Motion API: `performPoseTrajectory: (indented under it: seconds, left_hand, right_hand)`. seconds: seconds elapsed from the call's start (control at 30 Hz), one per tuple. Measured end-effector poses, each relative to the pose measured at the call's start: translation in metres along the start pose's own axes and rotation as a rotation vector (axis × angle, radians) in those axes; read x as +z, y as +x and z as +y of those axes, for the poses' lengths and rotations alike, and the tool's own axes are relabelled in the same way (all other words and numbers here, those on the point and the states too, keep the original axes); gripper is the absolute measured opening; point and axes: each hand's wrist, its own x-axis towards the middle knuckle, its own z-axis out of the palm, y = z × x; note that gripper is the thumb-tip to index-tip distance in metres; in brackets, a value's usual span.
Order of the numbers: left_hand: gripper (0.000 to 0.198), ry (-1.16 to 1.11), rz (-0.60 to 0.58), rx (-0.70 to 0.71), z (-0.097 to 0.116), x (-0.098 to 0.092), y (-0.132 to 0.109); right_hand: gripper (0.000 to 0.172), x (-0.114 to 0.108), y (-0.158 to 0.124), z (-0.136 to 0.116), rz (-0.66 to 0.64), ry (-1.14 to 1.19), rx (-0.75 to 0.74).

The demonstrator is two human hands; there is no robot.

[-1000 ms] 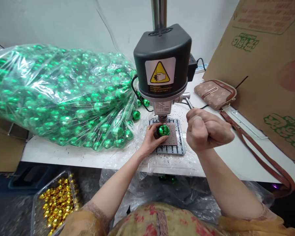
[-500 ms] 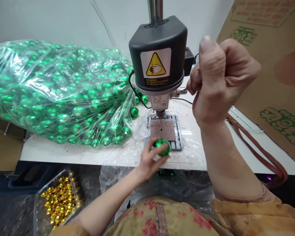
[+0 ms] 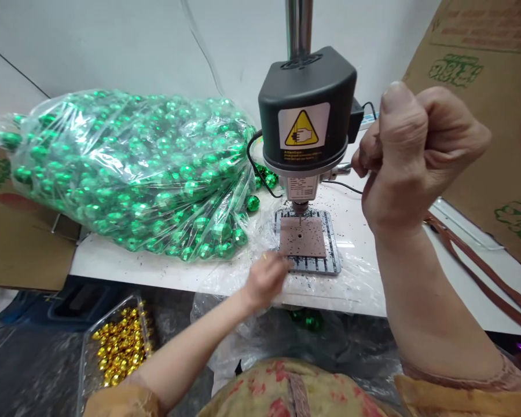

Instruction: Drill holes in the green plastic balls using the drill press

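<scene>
R hand on drill-press lvr

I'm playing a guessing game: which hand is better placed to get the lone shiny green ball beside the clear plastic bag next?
Left, probably: the left hand looks nearer the ball, while the right hand grips the silver metal lever.

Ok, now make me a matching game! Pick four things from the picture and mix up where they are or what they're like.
Things:
1. Big heap of green balls
2. Gold balls
3. Brown pad
4. Right hand

Places and states:
A. In a clear tub, lower than the table
B. Curled up, beside the drill
C. Inside a see-through bag
D. Flat, underneath the drill

Right pairs: 1-C, 2-A, 3-D, 4-B
</scene>
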Motion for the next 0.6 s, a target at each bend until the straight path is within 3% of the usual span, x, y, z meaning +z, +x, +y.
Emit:
performPoseTrajectory:
  seconds: [0.07,0.17,0.27,0.4,0.5,0.6]
  left_hand:
    - [0.039,0.128,-0.072,-0.167,-0.049,0.0,0.036]
    - [0.046,0.394,-0.339,-0.469,-0.114,0.004,0.081]
    - [0.043,0.479,-0.49,-0.558,-0.147,0.013,0.103]
    - [0.036,0.461,-0.464,-0.567,-0.149,0.014,0.105]
    - [0.043,0.296,-0.245,-0.548,-0.132,0.0,0.097]
    - [0.045,-0.035,-0.038,-0.495,-0.104,-0.016,0.086]
  right_hand:
    - [0.05,0.0,-0.001,-0.001,0.0,0.001,0.004]
    - [0.049,0.0,-0.001,-0.001,-0.008,0.01,-0.011]
    - [0.049,-0.001,-0.001,-0.003,-0.019,-0.016,-0.02]
    - [0.05,-0.001,-0.001,-0.006,-0.031,-0.004,-0.01]
    - [0.051,0.0,-0.001,-0.007,-0.037,0.025,0.003]
    - [0.053,0.0,-0.001,-0.006,-0.035,0.05,0.016]
